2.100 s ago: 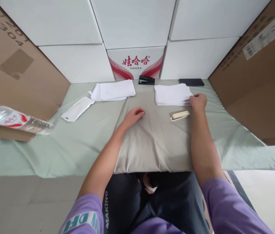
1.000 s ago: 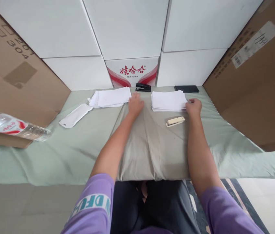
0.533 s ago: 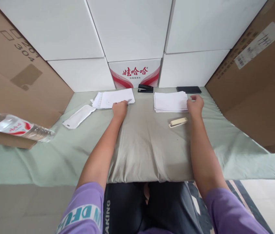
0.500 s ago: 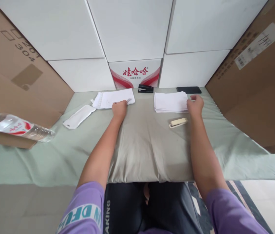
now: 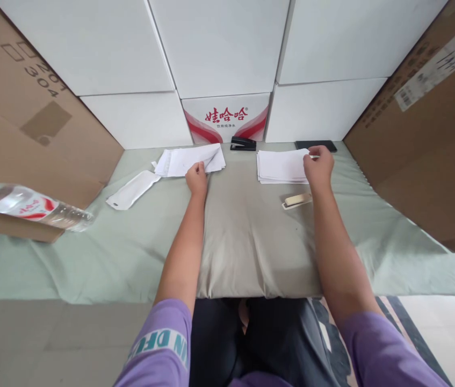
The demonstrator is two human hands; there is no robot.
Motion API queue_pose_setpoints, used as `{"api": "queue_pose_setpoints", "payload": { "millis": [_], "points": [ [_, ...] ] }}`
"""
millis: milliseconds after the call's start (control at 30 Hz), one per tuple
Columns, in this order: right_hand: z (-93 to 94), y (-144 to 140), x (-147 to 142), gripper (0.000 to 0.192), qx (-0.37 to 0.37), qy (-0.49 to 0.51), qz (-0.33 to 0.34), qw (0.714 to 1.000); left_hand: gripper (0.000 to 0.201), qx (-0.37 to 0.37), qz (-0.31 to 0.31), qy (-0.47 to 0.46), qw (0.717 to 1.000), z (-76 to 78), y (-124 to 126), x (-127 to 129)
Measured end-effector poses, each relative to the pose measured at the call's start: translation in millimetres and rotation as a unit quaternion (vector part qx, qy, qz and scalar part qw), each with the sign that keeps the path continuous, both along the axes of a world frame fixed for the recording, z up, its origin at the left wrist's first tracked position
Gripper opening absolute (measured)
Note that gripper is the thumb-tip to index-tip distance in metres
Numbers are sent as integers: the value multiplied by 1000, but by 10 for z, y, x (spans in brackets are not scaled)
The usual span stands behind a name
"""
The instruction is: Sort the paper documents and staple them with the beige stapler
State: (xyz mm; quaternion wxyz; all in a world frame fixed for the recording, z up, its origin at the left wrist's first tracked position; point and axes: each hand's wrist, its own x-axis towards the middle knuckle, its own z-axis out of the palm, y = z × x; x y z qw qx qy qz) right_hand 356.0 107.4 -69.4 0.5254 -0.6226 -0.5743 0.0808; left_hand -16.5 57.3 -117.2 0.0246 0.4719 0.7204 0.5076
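My left hand (image 5: 197,178) pinches the near edge of a sheet on the left paper stack (image 5: 182,161). That sheet's right part curls up off the sheets beneath. At the right paper stack (image 5: 281,165), my right hand (image 5: 319,165) has its thumb and fingers closed at the upper right corner, on what looks like the top sheet. Just below that stack lies a cream stapler (image 5: 296,200), its right end partly behind my right wrist. A black stapler (image 5: 243,143) sits between the two stacks, farther back.
A white flat pouch (image 5: 134,190) lies left of the left stack. A water bottle (image 5: 29,204) leans at far left by a cardboard box (image 5: 42,118). Another cardboard box (image 5: 432,161) stands at right. White boxes (image 5: 219,48) wall off the back, with a black phone-like slab (image 5: 316,145) before them.
My left hand has shifted slightly left and lifted the sheet's edge, which curls more. My right hand has moved a little left and up over its stack's corner.
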Motion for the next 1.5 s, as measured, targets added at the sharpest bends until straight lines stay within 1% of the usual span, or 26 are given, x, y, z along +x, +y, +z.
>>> {"api": "queue_pose_setpoints", "payload": {
  "millis": [133, 233, 333, 433, 500, 567, 633, 700, 767, 800, 833, 867, 900, 967, 1000, 1033, 1067, 1100, 1167, 1267, 1300, 1333, 1367, 1433, 1500],
  "points": [
    [86, -64, -210, 22, 26, -17, 45, 998, 32, -2, 12, 8, 1000, 9, -23, -6],
    [163, -164, -414, 22, 23, -18, 82, 996, 29, -19, 8, 32, 999, 29, -30, 11],
    [212, -310, -673, 21, -13, -2, 123, 992, 28, -42, -7, 120, 992, 58, -47, 85],
    [191, -482, -982, 15, -80, 53, 199, 975, 24, -38, -64, 197, 978, 81, -75, 205],
    [140, -596, -1190, 12, -144, 116, 262, 947, 22, -30, -98, 218, 970, 90, -94, 275],
    [76, -693, -1370, 13, -215, 193, 305, 907, 20, -20, -113, 231, 966, 102, -114, 317],
    [18, -762, -1496, 16, -287, 267, 317, 864, 19, -5, -122, 244, 962, 126, -144, 342],
    [-21, -795, -1556, 20, -343, 338, 315, 818, 18, 12, -144, 266, 953, 164, -199, 373],
    [-39, -795, -1563, 27, -385, 402, 318, 767, 20, 30, -193, 307, 931, 207, -288, 433],
    [-43, -786, -1554, 32, -400, 427, 324, 744, 21, 39, -225, 336, 914, 227, -346, 474],
    [-46, -774, -1541, 34, -409, 443, 329, 727, 23, 47, -256, 366, 893, 243, -412, 520],
    [-49, -762, -1528, 31, -410, 448, 333, 721, 26, 53, -283, 396, 872, 255, -483, 564],
    [-54, -753, -1516, 24, -402, 442, 333, 730, 28, 59, -304, 421, 853, 262, -557, 601],
    [-71, -756, -1491, 7, -368, 394, 324, 777, 32, 69, -326, 449, 829, 267, -704, 636],
    [-81, -772, -1476, 4, -350, 360, 321, 803, 33, 73, -330, 453, 825, 267, -771, 628],
    [-90, -800, -1455, 6, -334, 326, 322, 823, 35, 74, -332, 449, 826, 266, -832, 602],
    [-96, -839, -1427, 6, -322, 299, 325, 837, 36, 73, -333, 439, 831, 267, -886, 563],
    [-98, -888, -1391, 7, -314, 283, 331, 844, 37, 72, -332, 423, 840, 270, -931, 514],
    [-94, -1007, -1300, 16, -308, 283, 351, 838, 37, 75, -322, 373, 867, 282, -994, 412],
    [-80, -1184, -1161, 33, -313, 312, 401, 802, 35, 85, -292, 256, 918, 310, -1029, 317],
    [-79, -1230, -1131, 34, -317, 312, 416, 793, 35, 84, -281, 205, 934, 315, -1030, 307],
    [-80, -1266, -1113, 32, -323, 307, 421, 790, 36, 81, -269, 151, 948, 315, -1027, 307],
    [-84, -1293, -1109, 29, -331, 299, 416, 793, 38, 76, -257, 97, 958, 310, -1022, 315],
    [-99, -1321, -1138, 24, -348, 293, 390, 801, 41, 62, -241, 2, 969, 280, -1008, 342],
    [-120, -1325, -1199, 21, -366, 311, 370, 795, 42, 46, -238, -70, 968, 233, -992, 375]
  ]
}}
